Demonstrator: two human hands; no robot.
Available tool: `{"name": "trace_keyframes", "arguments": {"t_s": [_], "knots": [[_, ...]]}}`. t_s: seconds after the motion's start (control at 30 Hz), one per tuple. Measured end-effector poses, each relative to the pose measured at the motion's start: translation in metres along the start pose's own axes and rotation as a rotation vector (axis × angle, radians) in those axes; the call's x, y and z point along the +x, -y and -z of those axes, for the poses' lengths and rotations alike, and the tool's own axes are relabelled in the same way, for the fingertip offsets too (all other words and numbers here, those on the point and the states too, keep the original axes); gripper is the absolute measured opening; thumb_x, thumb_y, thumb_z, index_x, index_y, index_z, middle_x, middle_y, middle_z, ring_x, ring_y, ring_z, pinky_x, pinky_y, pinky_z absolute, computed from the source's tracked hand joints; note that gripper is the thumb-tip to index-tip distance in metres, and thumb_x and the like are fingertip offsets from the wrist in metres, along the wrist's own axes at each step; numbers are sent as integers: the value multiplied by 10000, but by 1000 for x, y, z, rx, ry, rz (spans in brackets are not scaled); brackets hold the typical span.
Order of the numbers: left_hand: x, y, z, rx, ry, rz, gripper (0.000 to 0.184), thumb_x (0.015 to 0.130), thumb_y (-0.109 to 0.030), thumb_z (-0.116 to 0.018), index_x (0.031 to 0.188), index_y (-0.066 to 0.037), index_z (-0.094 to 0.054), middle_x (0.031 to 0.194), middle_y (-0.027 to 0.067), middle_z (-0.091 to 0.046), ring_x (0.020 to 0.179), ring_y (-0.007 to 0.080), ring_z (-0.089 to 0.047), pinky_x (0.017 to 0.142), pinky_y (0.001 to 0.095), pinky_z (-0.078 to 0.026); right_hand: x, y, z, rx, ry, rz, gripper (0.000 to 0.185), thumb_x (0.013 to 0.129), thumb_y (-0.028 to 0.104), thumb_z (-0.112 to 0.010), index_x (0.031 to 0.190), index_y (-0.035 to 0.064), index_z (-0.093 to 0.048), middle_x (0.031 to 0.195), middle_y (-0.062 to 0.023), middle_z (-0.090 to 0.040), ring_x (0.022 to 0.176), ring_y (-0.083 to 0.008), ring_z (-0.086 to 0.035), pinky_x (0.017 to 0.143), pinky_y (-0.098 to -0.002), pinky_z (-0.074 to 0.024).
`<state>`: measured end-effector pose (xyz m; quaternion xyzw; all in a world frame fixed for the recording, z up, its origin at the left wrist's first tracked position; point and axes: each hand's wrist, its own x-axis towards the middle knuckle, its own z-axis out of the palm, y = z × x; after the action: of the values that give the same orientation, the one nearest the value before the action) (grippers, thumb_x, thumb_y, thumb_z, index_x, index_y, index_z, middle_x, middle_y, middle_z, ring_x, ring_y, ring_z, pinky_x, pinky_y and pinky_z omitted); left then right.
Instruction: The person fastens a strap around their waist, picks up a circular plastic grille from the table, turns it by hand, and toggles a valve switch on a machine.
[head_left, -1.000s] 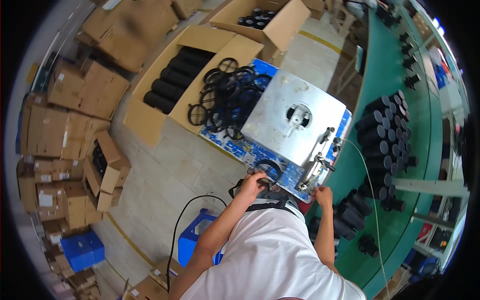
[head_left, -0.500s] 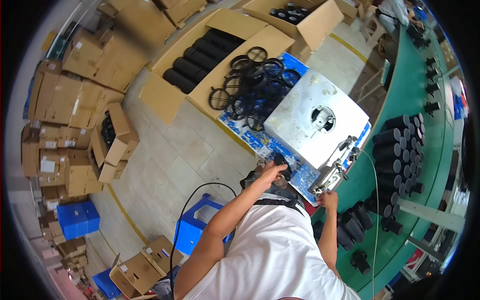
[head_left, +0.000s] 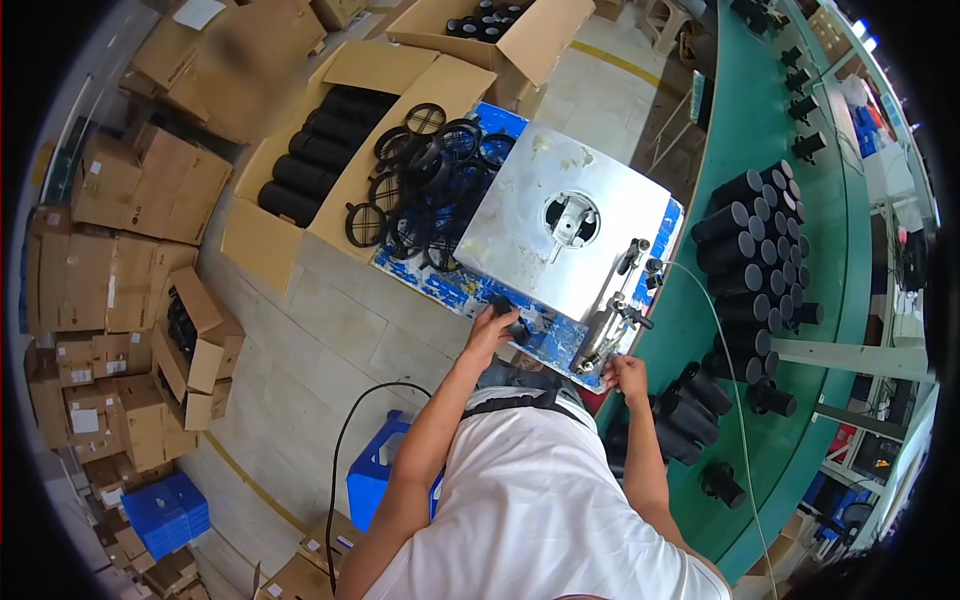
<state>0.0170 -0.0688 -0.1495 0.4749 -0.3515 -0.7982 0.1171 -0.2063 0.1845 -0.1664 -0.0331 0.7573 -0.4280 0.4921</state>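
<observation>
My left hand (head_left: pixel 488 337) is wrapped around a short black cylindrical part (head_left: pixel 513 322) at the near edge of the blue-painted work surface (head_left: pixel 548 338). My right hand (head_left: pixel 628 376) is by the near end of a metal clamp-like fixture (head_left: pixel 603 335), thumb and fingers pinched together; whatever they grip is too small to make out. Behind both hands stands a silver metal box (head_left: pixel 530 225) with a round opening (head_left: pixel 572 220) on top. A heap of black plastic rings with cross-bars (head_left: pixel 425 165) lies at its left.
An open carton (head_left: pixel 270 245) of black cylinders is at the left. Along the right runs a green bench (head_left: pixel 680 515) with several black tubes (head_left: pixel 745 245) standing or lying on it. A thin hose (head_left: pixel 722 335) crosses there. Behind my left arm is a blue stool (head_left: pixel 365 480).
The whole view has shifted, so the bench and box appear further left. Against the box, my left hand has brought the black part slightly closer. My right hand remains by the fixture's near end.
</observation>
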Motion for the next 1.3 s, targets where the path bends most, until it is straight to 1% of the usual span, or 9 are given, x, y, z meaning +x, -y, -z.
{"name": "trace_keyframes", "arguments": {"t_s": [0.1,0.3,0.5,0.6,0.7,0.9,1.0,1.2,1.3], "knots": [[-12,-4,-6,-97,8,-19,296,928,-330,-586,1115,-101,-600,1059,55,-659,945,201,-660,798,345,-497,-1,1,1,2,-3,-7,272,926,225,-519,809,17,-649,587,-63,-638,412,-109,-561,340,-218,-342],[-6,1,2,-240,67,60,478,980,-496,-399,1143,-94,-601,1081,91,-676,935,234,-661,820,355,-487,0,1,0,-5,-6,-7,259,921,202,-499,825,21,-657,591,-63,-640,416,-107,-561,346,-218,-340],[-5,2,7,-191,126,87,641,950,-637,-299,1211,-126,-586,1073,74,-693,882,148,-638,727,294,-428,-3,3,-1,-1,-20,-1,248,916,201,-503,837,26,-661,587,-60,-635,416,-107,-561,353,-220,-346],[-7,0,10,-190,182,70,724,954,-652,-225,1252,-79,-552,1090,113,-678,943,204,-649,804,333,-500,-3,3,-2,-1,-26,-9,247,914,205,-510,834,27,-660,585,-59,-633,415,-107,-559,355,-220,-347],[-9,1,5,-180,160,-11,790,932,-698,-189,1251,-77,-559,1117,119,-669,945,195,-642,789,321,-497,-3,4,-2,2,-25,-14,245,913,209,-516,834,26,-660,584,-58,-632,413,-107,-558,355,-219,-346],[-15,1,13,-433,316,31,845,916,-721,-206,1228,-25,-572,1235,147,-604,1025,268,-629,860,376,-504,-3,3,-2,7,-19,-6,240,906,213,-525,833,28,-659,586,-59,-635,413,-106,-558,354,-219,-345],[-32,-11,7,-390,269,38,871,908,-731,-219,1239,-1,-559,1252,167,-591,1049,303,-620,901,397,-490,-3,3,-2,6,-22,1,240,904,216,-526,833,29,-659,588,-61,-636,415,-105,-559,353,-220,-343],[-39,-9,10,-489,266,116,925,896,-746,-214,1262,40,-536,1318,205,-538,1076,315,-608,981,420,-443,-3,4,-2,-1,-28,-10,244,905,220,-517,840,30,-656,598,-67,-643,426,-105,-565,354,-225,-340],[-41,-8,13,-465,388,38,923,898,-743,-215,1303,36,-500,1330,208,-530,1117,314,-589,985,423,-439,-2,2,-1,-3,-19,-15,248,902,224,-510,842,31,-654,616,-71,-653,439,-107,-573,359,-232,-341]]}}
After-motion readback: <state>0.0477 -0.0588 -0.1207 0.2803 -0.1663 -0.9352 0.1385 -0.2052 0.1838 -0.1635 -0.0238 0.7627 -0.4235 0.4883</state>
